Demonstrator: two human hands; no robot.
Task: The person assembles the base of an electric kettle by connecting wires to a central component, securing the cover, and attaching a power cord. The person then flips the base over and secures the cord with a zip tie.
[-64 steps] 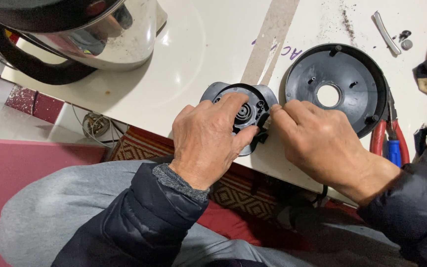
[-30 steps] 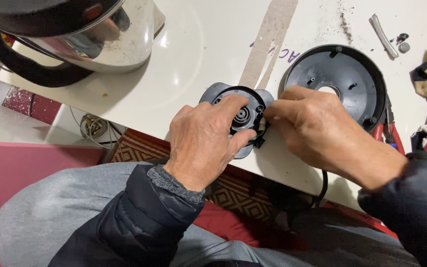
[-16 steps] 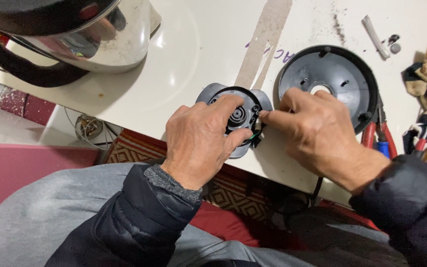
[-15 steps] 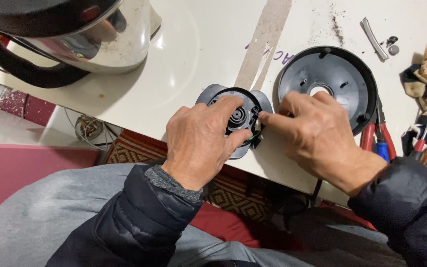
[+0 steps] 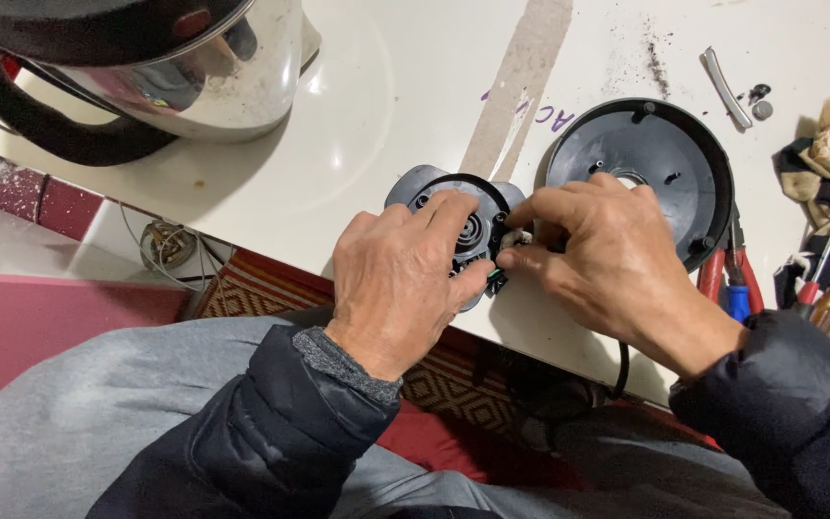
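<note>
A round grey-and-black connector part lies flat at the white table's near edge.

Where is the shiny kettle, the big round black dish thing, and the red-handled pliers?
Shiny kettle (image 5: 213, 82), head view, on its steel side wall.
Round black base cover (image 5: 665, 144), head view, on its inner floor above the right hand.
Red-handled pliers (image 5: 713, 274), head view, on the left red handle.
</note>
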